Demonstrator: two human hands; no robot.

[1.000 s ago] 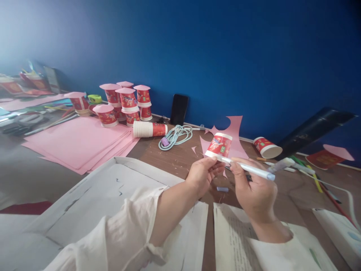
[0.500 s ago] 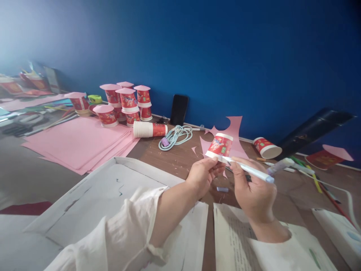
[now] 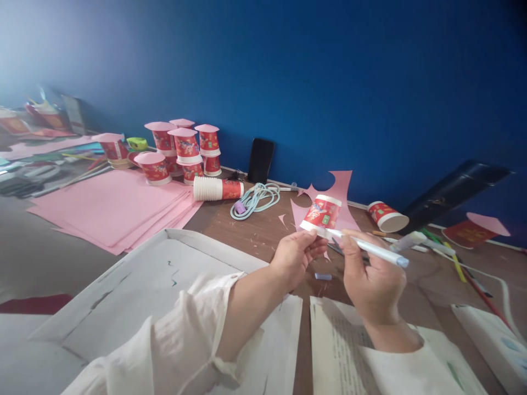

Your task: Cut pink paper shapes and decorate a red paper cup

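Pinched at its white rim by my left hand (image 3: 294, 255) is a red printed paper cup (image 3: 323, 213), held upside down with its rim toward me. My right hand (image 3: 373, 280) grips a white marker (image 3: 373, 247) like a pen, its tip at the cup's rim. Whether the tip touches the rim I cannot tell. The marker's loose cap (image 3: 323, 276) lies on the table just below my hands. Behind the cup is a pink paper scrap (image 3: 341, 186) with curved cut-outs.
Several red cups with pink paper tops (image 3: 187, 144) stand at the back left, beside pink sheets (image 3: 111, 208). Nested cups (image 3: 218, 188), a coiled cable (image 3: 261, 198) and a phone (image 3: 261, 159) sit mid-table. Another cup (image 3: 387, 216) and a black cylinder (image 3: 457, 195) lie right.
The marker's back end has swung slightly right and down as my right hand shifted a little. My left hand keeps its hold on the cup. The view has moved slightly.
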